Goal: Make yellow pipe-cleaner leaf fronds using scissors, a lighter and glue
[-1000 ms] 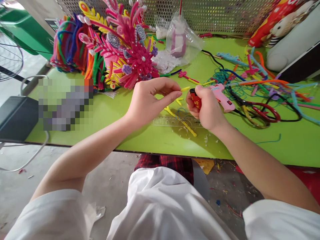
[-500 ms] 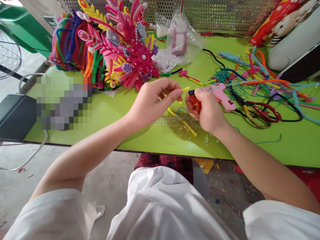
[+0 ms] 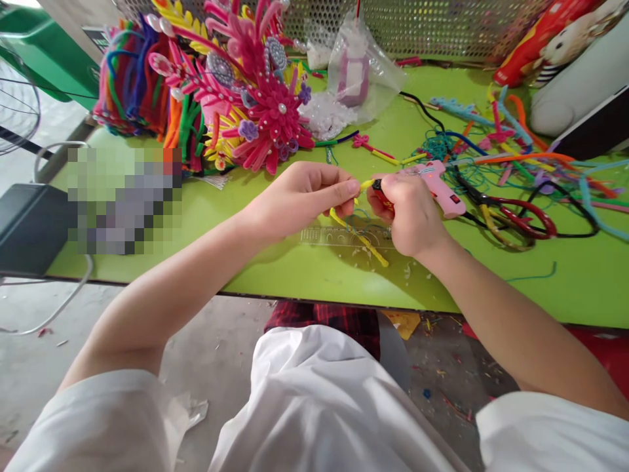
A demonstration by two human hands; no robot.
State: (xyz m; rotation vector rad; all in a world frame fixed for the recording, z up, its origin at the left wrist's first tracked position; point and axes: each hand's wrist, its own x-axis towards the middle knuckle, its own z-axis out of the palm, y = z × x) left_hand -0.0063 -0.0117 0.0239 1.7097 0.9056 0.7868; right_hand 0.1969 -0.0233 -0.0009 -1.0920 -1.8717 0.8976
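Yellow pipe cleaner (image 3: 366, 185), slender, beside black-topped red lighter (image 3: 383, 195)

A slim yellow fuzzy stem (image 3: 366, 186) is pinched in the left grip (image 3: 307, 200), its short exposed end slanting up and rightward above the desk. Just beside that tip is the black top of a red lighter (image 3: 385, 196), enclosed in the right grip (image 3: 413, 213), most of its body hidden; whether they touch is unclear.
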